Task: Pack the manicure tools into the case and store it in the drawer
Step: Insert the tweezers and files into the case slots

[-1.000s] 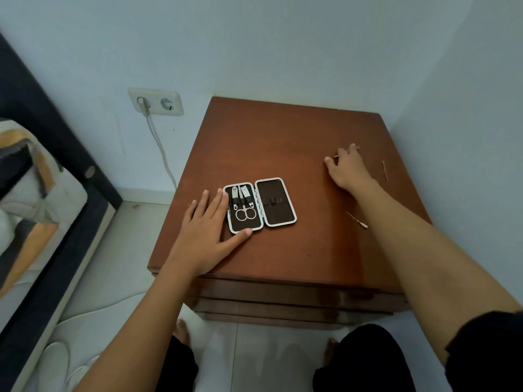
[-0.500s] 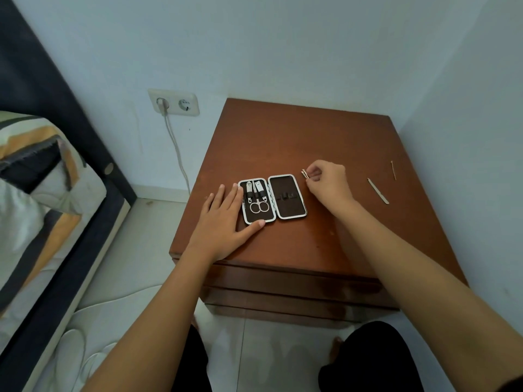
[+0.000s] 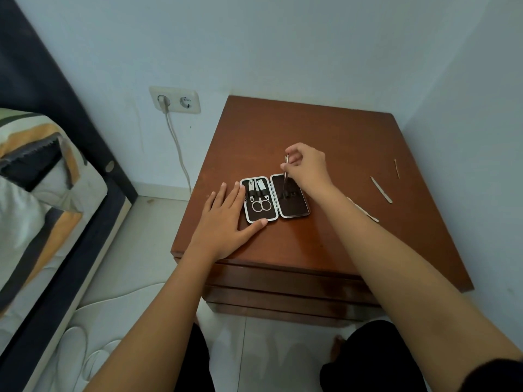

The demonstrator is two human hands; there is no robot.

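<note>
1. Left hand (image 3: 223, 219) lies flat, fingers spread, beside the open case (image 3: 274, 199) on the nightstand (image 3: 311, 244), thumb touching its near edge
2. Right hand (image 3: 307, 168) pinches a thin metal tool (image 3: 285, 172) over the case's right half
3. Nail file (image 3: 381, 189) and wooden stick (image 3: 397, 168) lie farther right

Open case (image 3: 275, 198) near the nightstand's (image 3: 325, 131) front-left corner, scissors (image 3: 261, 204) and clippers strapped in its left half. Left hand (image 3: 226, 222) flat against its left edge. Right hand (image 3: 307, 166) pinching tweezers (image 3: 285, 172) over the right half. Nail file (image 3: 381, 189) toward the right edge.
</note>
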